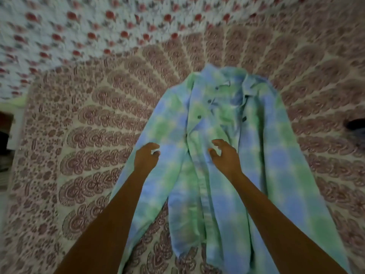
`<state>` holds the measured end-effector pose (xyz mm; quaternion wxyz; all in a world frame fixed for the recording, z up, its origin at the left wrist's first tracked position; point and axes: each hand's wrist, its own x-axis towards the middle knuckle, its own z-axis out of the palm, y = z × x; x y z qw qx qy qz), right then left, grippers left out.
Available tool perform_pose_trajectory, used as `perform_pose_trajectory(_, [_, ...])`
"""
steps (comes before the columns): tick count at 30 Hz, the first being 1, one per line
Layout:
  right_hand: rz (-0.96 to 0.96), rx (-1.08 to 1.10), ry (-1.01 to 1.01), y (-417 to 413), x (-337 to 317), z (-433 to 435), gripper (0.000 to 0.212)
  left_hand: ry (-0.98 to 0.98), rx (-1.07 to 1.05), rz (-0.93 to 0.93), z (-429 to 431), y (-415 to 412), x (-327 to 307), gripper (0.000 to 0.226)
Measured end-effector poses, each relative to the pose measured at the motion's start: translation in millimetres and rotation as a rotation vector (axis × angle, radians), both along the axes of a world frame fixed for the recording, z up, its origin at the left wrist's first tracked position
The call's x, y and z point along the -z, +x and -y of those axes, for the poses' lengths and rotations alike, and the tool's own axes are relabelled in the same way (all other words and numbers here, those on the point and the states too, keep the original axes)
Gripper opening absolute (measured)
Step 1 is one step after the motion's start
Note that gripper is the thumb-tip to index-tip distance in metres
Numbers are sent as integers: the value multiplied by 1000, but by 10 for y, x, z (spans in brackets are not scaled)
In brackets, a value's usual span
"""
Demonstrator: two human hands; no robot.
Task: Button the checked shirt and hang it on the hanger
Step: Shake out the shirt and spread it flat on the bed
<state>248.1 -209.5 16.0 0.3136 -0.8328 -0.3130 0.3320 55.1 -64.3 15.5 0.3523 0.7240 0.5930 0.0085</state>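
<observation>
A checked shirt [221,139] in pale blue and green lies front up on the bed, collar at the far end. Its upper front is open, with dark buttons along the left placket. My left hand [145,157] hovers over the shirt's left edge, fingers curled and apart, holding nothing. My right hand [224,155] hovers over the middle of the shirt near the placket, fingers spread and empty. No hanger is in view. The picture is blurred.
The shirt rests on a bedspread [83,135] with a maroon printed pattern. A white cloth with red flowers [98,26] lies at the far side. A dark object [355,124] sits at the right edge. The bed's left edge [13,119] borders a darker area.
</observation>
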Motion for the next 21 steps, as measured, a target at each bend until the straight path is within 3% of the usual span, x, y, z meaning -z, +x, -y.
perform_pose_trajectory(4, [88, -87, -141, -439, 308, 143, 45, 13, -35, -99, 48, -505, 196, 27])
perform_pose_trajectory(7, [266, -152, -310, -604, 456, 322, 59, 14, -85, -209, 115, -815, 287, 37])
perform_pose_trajectory(12, [401, 117, -169, -606, 506, 481, 39, 2, -60, -381, 277, -1340, 442, 57])
perform_pose_trajectory(15, [375, 449, -48, -501, 382, 512, 43, 118, -24, -295, 302, -1511, 388, 49])
perform_pose_trajectory(17, [373, 601, 8, -479, 318, 534, 46, 204, -145, -230, 220, -1635, 349, 43])
perform_pose_trajectory(19, [444, 631, -43, -534, 270, 560, 51, 261, -254, -214, 106, -1792, 302, 43])
perform_pose_trajectory(21, [564, 525, -84, -704, 253, 568, 56, 210, -183, -308, 20, -1928, 278, 46])
